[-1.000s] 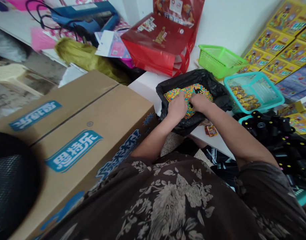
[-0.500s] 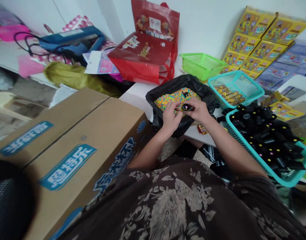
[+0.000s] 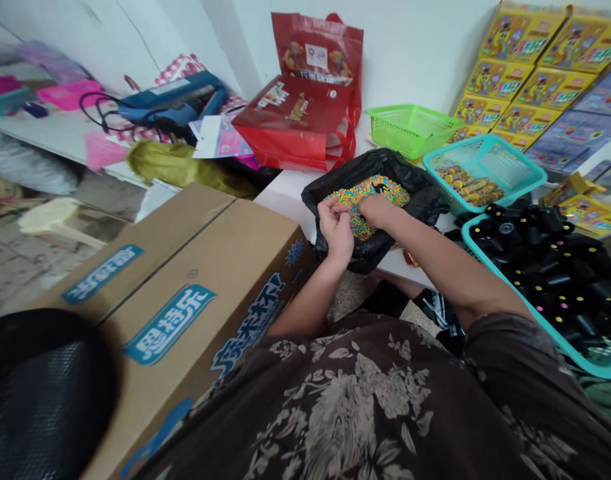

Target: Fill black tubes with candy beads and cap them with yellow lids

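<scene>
A black plastic bag (image 3: pixel 321 191) lines a box-like holder, and many small colourful balls (image 3: pixel 358 192) lie in it. My right hand (image 3: pixel 378 211) reaches in from the right; its fingers are curled down among the balls, and what they hold is hidden. At the bag's near left side is my left hand (image 3: pixel 337 232), with its fingers bent together against the thumb. Anything in that pinch is too small to make out. A dark piece (image 3: pixel 380 189) lies among the balls just beyond my right hand.
To the right, a teal basket (image 3: pixel 515 283) holds many black cylinders (image 3: pixel 550 267) with coloured dots. Another teal basket (image 3: pixel 540 175) has yellow tubes; a green basket (image 3: pixel 410 127) stands behind. A large carton (image 3: pixel 225 253) fills the left. Beyond are a red bag (image 3: pixel 295 113) and stacked yellow boxes (image 3: pixel 522 73).
The black cylinder with a pink dot between my hands is out of sight now. My right hand has dipped into the balls; my left has drawn slightly away. The view has shifted left.
</scene>
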Demonstrator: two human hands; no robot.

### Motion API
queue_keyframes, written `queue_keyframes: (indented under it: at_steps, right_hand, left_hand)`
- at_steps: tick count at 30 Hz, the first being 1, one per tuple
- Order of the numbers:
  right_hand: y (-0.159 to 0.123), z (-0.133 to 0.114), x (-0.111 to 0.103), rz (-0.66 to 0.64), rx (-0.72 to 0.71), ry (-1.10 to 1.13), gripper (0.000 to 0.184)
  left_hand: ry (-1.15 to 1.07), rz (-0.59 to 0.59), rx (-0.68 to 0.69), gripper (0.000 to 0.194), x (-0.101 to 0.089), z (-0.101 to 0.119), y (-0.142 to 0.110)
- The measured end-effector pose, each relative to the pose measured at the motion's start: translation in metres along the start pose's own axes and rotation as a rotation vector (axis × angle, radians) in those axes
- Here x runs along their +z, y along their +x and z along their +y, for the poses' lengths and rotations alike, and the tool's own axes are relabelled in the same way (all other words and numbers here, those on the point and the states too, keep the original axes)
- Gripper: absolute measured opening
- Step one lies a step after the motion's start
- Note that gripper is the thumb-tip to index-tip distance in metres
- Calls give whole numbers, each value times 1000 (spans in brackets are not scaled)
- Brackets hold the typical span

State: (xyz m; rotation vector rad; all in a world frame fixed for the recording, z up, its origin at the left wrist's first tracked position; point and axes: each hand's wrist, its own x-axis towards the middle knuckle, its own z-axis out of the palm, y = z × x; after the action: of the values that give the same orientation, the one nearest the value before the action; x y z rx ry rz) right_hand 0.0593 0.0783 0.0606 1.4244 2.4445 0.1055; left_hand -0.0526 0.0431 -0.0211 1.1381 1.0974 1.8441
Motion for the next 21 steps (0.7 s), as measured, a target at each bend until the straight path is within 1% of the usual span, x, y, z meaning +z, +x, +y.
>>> queue_keyframes:
  at_steps: [2, 4, 5, 7, 9, 11, 12, 14, 16, 19, 21]
  right_hand:
    - [0, 2, 5, 26, 6, 68, 29]
    - [-3, 7, 12, 89, 57, 205, 28]
    - [-5, 10, 16, 134, 87, 304, 28]
    - [-11, 16, 24, 246, 119, 570, 28]
    - [-20, 17, 32, 382, 104, 880, 29]
    - [-35, 13, 40, 542, 75, 1140, 29]
    - [-45, 9, 45, 622, 69, 1226, 28]
    - [-71, -2, 54, 756, 94, 1287, 26]
    - [-101, -13, 64, 830, 165, 1237, 25]
    - [-150, -24, 78, 841, 282, 1123, 25]
    - [-187, -24, 86, 823, 343, 1056, 26]
  left_hand:
    - [-42, 28, -13, 29, -1, 2, -1]
    - [-64, 23, -13, 26, -2, 4, -1]
    - [-65, 17, -10, 23, -4, 5, 0]
    - [-39, -17, 1, 20, -7, 8, -1]
    - [20, -101, 27, 23, -10, 13, -4]
    - [70, -232, 66, 35, -9, 19, -12]
    - [78, -302, 81, 41, -7, 24, -19]
    - [58, -416, 77, 47, -2, 33, -35]
    - [12, -487, 17, 45, 5, 41, -52]
    - [-72, -607, -136, 42, 17, 48, -75]
    - [-122, -695, -255, 41, 26, 47, -89]
